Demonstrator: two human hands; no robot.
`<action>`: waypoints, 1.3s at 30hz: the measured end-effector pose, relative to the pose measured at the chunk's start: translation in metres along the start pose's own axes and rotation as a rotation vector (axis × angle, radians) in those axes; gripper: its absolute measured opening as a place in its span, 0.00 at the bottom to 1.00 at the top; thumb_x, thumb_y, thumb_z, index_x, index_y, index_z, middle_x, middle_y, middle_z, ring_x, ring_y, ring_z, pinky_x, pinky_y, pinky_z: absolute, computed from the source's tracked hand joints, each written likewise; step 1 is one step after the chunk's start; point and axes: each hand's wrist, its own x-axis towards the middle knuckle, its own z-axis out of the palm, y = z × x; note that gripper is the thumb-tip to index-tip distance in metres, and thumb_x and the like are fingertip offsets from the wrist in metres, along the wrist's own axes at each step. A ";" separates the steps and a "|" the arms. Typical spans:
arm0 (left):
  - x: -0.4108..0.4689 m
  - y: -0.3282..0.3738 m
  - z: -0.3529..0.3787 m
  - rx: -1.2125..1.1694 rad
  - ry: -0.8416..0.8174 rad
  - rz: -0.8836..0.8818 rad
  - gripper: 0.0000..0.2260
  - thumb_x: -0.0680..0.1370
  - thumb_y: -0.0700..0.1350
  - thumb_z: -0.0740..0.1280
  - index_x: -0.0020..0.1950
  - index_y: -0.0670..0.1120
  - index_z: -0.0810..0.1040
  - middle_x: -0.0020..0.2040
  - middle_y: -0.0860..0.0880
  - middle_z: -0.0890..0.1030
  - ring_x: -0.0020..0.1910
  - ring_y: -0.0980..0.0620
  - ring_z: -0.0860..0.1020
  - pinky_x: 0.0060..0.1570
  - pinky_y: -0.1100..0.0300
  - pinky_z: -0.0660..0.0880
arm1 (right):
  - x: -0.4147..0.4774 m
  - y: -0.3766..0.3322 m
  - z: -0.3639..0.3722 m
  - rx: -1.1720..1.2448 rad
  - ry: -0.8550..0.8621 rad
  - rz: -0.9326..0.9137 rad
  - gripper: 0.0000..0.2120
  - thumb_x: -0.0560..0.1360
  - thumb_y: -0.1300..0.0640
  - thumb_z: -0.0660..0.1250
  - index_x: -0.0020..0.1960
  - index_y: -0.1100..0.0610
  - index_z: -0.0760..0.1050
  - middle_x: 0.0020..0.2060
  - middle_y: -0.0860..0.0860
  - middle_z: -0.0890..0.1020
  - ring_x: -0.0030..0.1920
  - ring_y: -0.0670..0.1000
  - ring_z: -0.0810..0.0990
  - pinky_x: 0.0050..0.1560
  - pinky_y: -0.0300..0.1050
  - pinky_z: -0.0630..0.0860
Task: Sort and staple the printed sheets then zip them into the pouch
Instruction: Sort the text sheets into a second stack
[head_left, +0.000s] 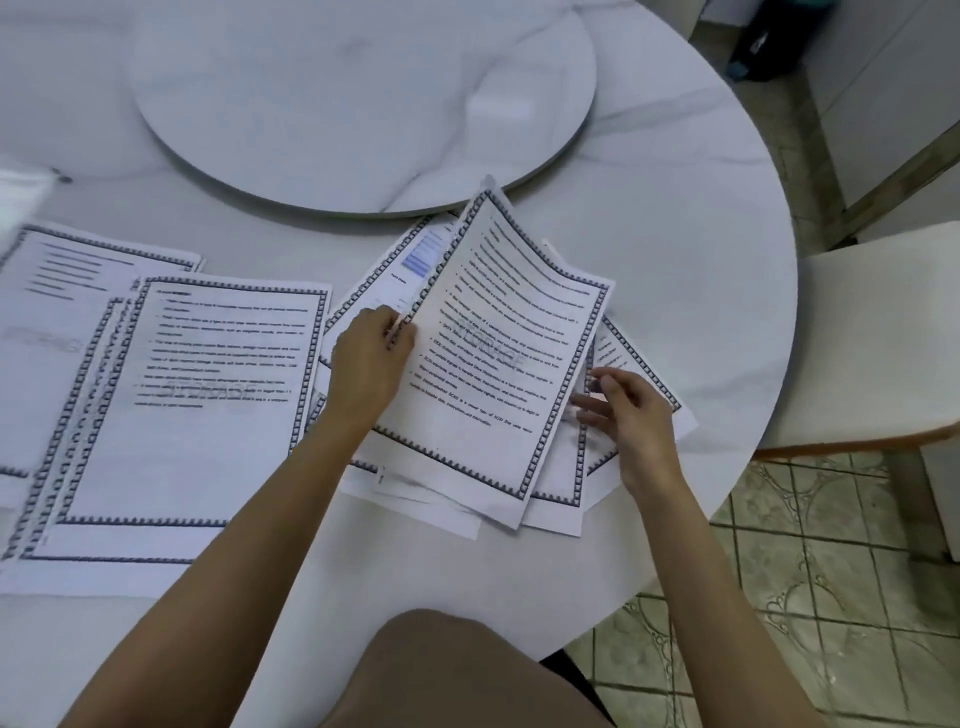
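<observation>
Setting: round white marble-look surface (675, 234) with a raised round turntable (363, 104) at 12 o'clock. A pale chair seat (872, 332) stands at 3 o'clock and tiled floor (779, 597) shows at 4 o'clock.

Item 1: laid-out sheets (208, 415), printed and border-framed, lying flat and overlapping at 9 o'clock of the surface.

Item 2: fanned pile (374, 291) of like sheets, askew, at centre, just beside item 1 on its 3 o'clock side.

Item 3: top sheet (509, 353) of that pile. It is text-covered, its 9 o'clock edge is raised, and it curves over the sheets below.

Left grip (371, 353): thumb and fingers pinch the raised 9 o'clock edge of the top sheet.

Right grip (628, 415): at the 3 o'clock edge of the fanned pile, fingers loosely bent and touching the lower sheets. Whether it pinches one cannot be told.
</observation>
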 end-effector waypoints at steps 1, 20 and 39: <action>-0.002 -0.006 -0.008 -0.051 0.019 0.002 0.09 0.79 0.44 0.61 0.41 0.43 0.69 0.34 0.52 0.68 0.34 0.54 0.69 0.34 0.70 0.64 | -0.002 -0.002 0.007 -0.006 -0.024 -0.002 0.07 0.80 0.63 0.58 0.52 0.61 0.75 0.41 0.53 0.79 0.39 0.51 0.83 0.37 0.39 0.80; -0.037 -0.188 -0.157 0.061 0.165 -0.215 0.11 0.80 0.44 0.60 0.52 0.36 0.75 0.46 0.36 0.79 0.48 0.37 0.76 0.44 0.54 0.65 | -0.050 0.021 0.092 -0.090 -0.008 -0.014 0.07 0.78 0.61 0.62 0.54 0.61 0.76 0.40 0.53 0.82 0.38 0.51 0.80 0.34 0.36 0.78; -0.008 -0.176 -0.145 -0.022 0.244 0.035 0.13 0.77 0.37 0.62 0.62 0.40 0.74 0.57 0.40 0.77 0.57 0.42 0.73 0.56 0.57 0.68 | -0.064 0.044 0.078 -0.106 0.202 -0.064 0.08 0.77 0.62 0.63 0.55 0.61 0.76 0.39 0.53 0.81 0.33 0.42 0.82 0.38 0.34 0.79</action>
